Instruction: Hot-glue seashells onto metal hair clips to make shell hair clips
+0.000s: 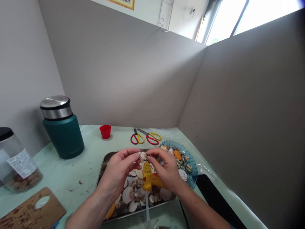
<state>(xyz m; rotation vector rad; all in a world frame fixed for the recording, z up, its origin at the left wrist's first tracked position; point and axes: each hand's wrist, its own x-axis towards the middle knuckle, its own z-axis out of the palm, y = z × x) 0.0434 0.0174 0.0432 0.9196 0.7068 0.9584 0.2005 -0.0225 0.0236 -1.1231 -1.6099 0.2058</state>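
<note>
A small pale, spotted seashell (143, 156) is pinched between the fingertips of my left hand (119, 168) and my right hand (165, 165), above the metal tray. Below my fingers is a yellow glue gun (148, 181) with a clear glue stick (147, 206) running out of its back end. Its handle passes under my right hand, and whether the two touch I cannot tell. Many shells (128, 194) of different shapes fill the metal tray (101, 170). Part of the tray is hidden by my hands and forearms.
Right of the tray, a blue fluted plate (194, 173) holds more shells and bits. Two pairs of scissors (135, 136) and a red cup (105, 132) stand behind. On the left are a green flask (63, 133), a plastic jar (20, 165) and a brown board (30, 210). Grey partitions enclose the table.
</note>
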